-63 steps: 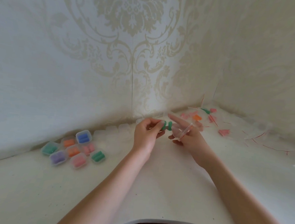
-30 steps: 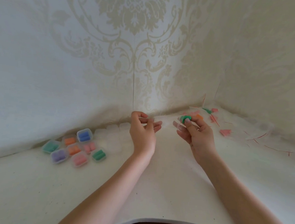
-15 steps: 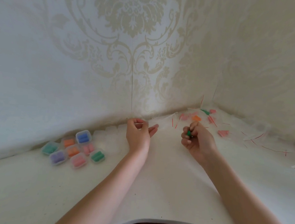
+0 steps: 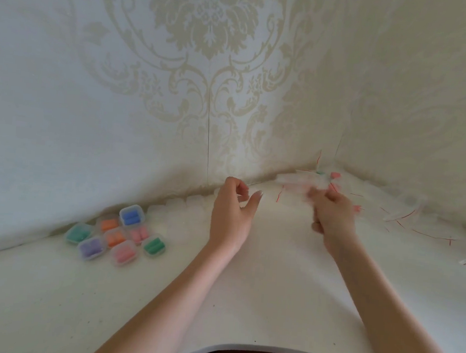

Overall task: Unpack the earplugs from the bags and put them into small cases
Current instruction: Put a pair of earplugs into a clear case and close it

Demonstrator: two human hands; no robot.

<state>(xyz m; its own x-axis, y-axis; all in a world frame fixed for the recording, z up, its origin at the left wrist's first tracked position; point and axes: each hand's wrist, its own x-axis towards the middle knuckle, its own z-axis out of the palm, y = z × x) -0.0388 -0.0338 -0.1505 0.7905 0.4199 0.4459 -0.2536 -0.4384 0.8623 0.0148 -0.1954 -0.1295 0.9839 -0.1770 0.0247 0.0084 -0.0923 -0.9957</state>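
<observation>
left hand [image 4: 232,214]: fingers loosely curled, nothing held | right hand [image 4: 333,213]: blurred, finger state cannot be told | filled cases [image 4: 117,233]: grouped on tabletop [image 4: 272,292]

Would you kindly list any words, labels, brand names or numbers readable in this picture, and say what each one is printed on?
None can be read.
Filled cases: clear lids, no label visible.
Bags in the corner: only thin red lines show; any print is too blurred to tell.
Wallpaper: ornament only, no lettering.
Right hand: motion-blurred; nothing legible there.

Head view, down onto table [image 4: 272,292]
</observation>
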